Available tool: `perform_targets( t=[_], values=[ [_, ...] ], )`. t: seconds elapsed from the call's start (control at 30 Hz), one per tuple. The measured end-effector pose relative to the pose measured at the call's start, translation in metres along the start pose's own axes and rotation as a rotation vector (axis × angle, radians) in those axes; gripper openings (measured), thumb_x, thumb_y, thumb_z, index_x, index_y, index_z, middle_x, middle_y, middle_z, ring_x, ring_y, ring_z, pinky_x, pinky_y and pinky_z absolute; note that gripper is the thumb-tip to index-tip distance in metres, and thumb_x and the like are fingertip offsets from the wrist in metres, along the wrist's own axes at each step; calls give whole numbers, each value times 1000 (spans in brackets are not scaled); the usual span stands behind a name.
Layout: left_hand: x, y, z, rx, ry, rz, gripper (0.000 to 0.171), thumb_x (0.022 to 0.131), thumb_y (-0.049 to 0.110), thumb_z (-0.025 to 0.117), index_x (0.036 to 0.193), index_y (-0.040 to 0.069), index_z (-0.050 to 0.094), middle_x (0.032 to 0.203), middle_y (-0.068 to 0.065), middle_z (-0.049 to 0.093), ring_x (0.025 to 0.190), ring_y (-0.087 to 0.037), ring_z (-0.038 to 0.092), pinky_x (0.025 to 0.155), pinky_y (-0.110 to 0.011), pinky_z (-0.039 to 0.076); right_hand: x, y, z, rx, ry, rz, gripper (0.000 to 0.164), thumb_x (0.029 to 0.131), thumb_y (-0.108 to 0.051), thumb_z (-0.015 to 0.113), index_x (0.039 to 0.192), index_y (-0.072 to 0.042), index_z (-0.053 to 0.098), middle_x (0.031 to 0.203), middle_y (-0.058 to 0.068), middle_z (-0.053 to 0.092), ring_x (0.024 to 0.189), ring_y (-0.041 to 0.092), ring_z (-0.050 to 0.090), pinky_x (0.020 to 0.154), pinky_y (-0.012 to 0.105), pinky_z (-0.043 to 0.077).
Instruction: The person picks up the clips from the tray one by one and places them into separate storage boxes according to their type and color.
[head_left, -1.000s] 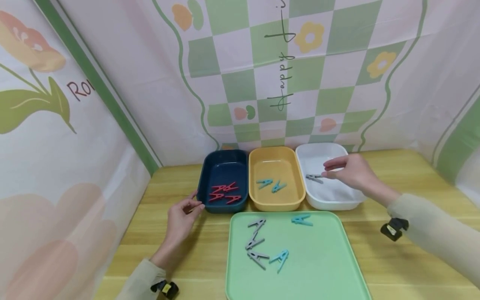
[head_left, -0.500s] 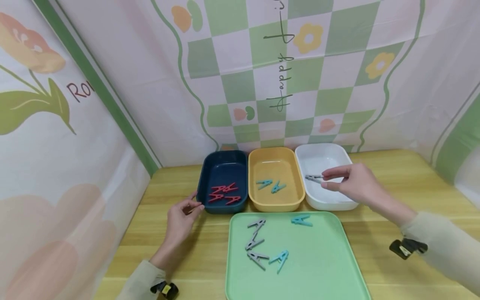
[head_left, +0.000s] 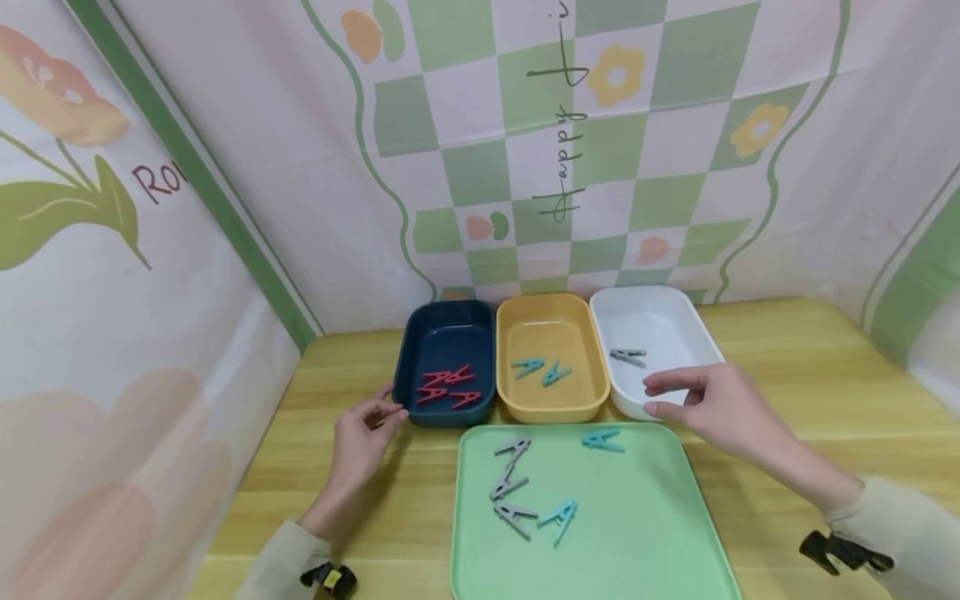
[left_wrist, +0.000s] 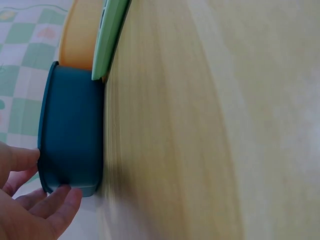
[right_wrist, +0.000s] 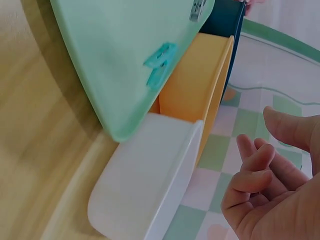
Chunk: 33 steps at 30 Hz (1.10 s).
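My left hand (head_left: 363,442) holds the near left corner of a dark blue bin (head_left: 452,321), thumb at the rim and fingers against its outer wall (left_wrist: 75,130). Several red clothespins (head_left: 465,398) lie in that bin. My right hand (head_left: 731,417) hovers over the near edge of a white bin (head_left: 660,312), thumb and fingertips apart with nothing between them. One grey clothespin (head_left: 628,357) rests inside the white bin. Between these two stands a yellow bin (head_left: 551,310) with two light blue clothespins (head_left: 557,373).
In front of the bins, a light green tray (head_left: 622,533) lies on the wooden table (head_left: 315,417). It carries three grey clothespins (head_left: 510,482) along its left side and two light blue ones. A patterned cloth (head_left: 540,167) hangs behind.
My right hand has let go of the grey clothespin in the white bin and drawn back toward me. My left hand has stayed at the dark blue bin.
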<state>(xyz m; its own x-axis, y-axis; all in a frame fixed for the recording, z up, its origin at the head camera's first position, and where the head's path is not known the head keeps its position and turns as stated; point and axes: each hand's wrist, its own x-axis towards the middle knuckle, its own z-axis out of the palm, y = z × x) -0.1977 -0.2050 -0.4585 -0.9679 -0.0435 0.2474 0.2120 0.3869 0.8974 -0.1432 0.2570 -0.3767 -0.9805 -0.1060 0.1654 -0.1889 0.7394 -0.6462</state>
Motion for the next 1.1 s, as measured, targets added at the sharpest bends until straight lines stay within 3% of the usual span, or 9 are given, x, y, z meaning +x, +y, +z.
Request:
perform_targets(
  t=[0.3,0.47,0.7,1.1],
  values=[
    [-2,-1,1,3,0,-3,5,94,-1,78,96,-4,76,144,-16,63,124,-35,66,85,-26,61,-16,-8,9,89,-25,17,31,88,-20,87,114,-5,80,94,-2,78,59,12,52,45,25,40],
    [-1,0,1,7,-1,-4,6,95,-2,77,97,-6,75,144,-16,63,123,-35,67,85,-25,61,-23,-10,17,122,-27,8,30,88,-21,88,113,-6,81,82,-3,73,56,9,47,45,24,37],
    [0,1,0,12,-13,2,9,95,1,78,97,-8,74,144,-16,63,123,-34,67,85,-25,61,-32,-8,29,174,-68,-1,35,85,-20,90,115,-6,80,103,2,79,55,8,49,45,24,39],
    [0,1,0,8,-6,-2,6,95,-1,78,97,-7,75,144,-15,64,123,-32,67,85,-26,61,-37,-8,49,200,-166,-12,40,84,-24,91,117,-6,79,105,3,79,55,8,48,46,24,39]
  ],
)
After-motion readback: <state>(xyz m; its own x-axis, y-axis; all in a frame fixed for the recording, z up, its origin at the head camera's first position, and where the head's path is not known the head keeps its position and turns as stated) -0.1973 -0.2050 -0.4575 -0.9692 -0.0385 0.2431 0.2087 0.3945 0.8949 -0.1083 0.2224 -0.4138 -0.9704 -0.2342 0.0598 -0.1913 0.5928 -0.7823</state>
